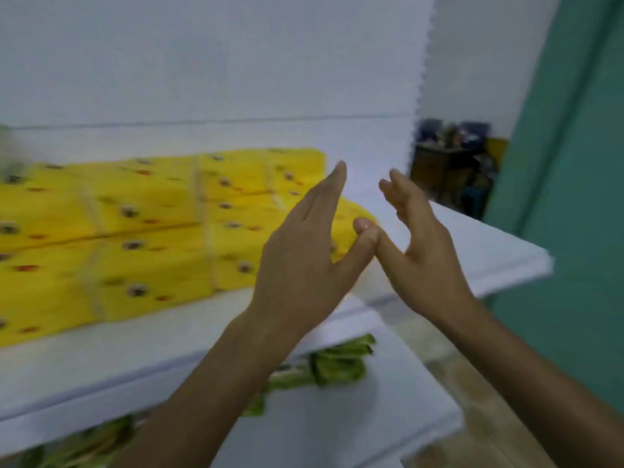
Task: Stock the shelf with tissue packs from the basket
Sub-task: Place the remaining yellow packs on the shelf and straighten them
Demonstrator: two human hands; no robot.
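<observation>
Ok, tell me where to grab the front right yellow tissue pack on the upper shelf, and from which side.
Grip the front right yellow pack by its right end, coming from the right over the bare shelf. Its left and back butt against neighbouring packs, so that end looks freest. It lies flat, so pinch top and bottom; the right hand is nearest.

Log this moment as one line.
left hand: open, empty | right hand: open, empty | yellow tissue packs: on upper shelf | basket: not in view
</observation>
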